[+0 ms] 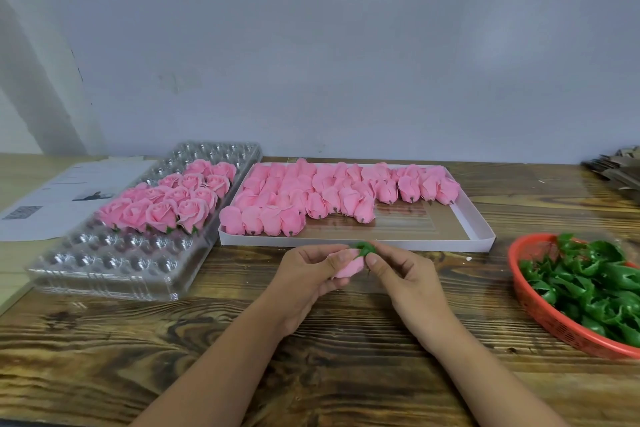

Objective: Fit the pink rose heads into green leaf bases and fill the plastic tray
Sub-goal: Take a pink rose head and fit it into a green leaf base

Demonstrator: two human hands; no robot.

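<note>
We grip the pink rose head (pixel 346 265) in our left hand (pixel 308 274), its long axis running left-right, while our right hand (pixel 398 274) pinches the green leaf base (pixel 364 249) onto its right end; plastic tray (pixel 114 274) lies left, nearer that left hand.

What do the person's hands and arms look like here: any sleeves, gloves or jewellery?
Both the left hand and the right hand are bare, with no gloves. No rings, watch or bracelets show on the fingers or wrists. Both forearms are uncovered right down to the bottom edge of the picture, so no sleeve is in view.
</note>
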